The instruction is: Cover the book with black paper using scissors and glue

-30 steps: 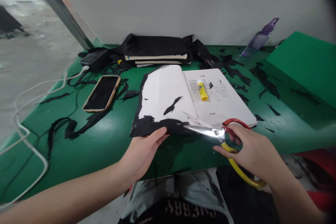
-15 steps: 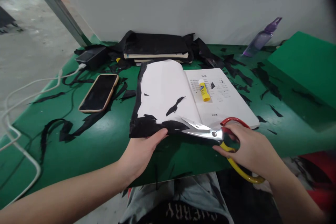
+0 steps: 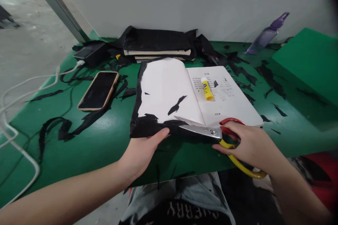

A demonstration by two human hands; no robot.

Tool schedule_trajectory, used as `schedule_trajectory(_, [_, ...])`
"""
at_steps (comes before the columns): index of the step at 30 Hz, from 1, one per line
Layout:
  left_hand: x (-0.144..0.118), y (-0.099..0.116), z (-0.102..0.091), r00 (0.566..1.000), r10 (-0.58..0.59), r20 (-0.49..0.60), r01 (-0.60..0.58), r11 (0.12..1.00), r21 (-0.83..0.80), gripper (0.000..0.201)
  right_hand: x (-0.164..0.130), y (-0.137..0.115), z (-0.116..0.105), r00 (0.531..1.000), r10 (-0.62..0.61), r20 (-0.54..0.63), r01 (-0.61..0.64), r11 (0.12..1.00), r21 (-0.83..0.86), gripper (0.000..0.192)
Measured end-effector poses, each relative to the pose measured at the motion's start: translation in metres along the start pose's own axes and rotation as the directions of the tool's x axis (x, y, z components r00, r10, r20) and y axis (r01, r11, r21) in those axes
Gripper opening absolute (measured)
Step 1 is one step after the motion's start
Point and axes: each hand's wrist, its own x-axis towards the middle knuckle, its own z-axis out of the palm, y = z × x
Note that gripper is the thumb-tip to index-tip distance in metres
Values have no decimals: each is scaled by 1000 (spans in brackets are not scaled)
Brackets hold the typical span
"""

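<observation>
The left hand [image 3: 149, 147] is pinching the book's [image 3: 166, 89] black border [image 3: 149, 128] while the right hand [image 3: 246, 142] is gripping parted scissors [image 3: 212, 132] there, trimming apparently being unfinished, though scraps [image 3: 129, 92] are lying around.

My only feed comes from the camera worn on the person's head, and it looks forward and down onto the bench [image 3: 95, 147]. I get the clothed lap [image 3: 195, 186] at the bottom edge and a grey partition [image 3: 163, 3] across the top. The open book [image 3: 166, 88] sits near mid-frame, within reach of the left hand [image 3: 148, 149] and right hand [image 3: 249, 144]. To my left I see past the bench to the floor [image 3: 29, 38]; darkness rounds off my upper right corner.
</observation>
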Motion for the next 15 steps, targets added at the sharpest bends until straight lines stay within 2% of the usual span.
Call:
schedule_trajectory(5, [0, 0, 0, 1000, -1, 12, 1, 1000, -6, 62, -1, 3, 0, 1000, -23, 14, 23, 1000, 15, 50])
schedule_trajectory(15, [0, -2, -1, 1000, 11, 7, -10, 1000, -16, 65, -1, 7, 2, 998, -26, -60, 26, 1000, 1, 47])
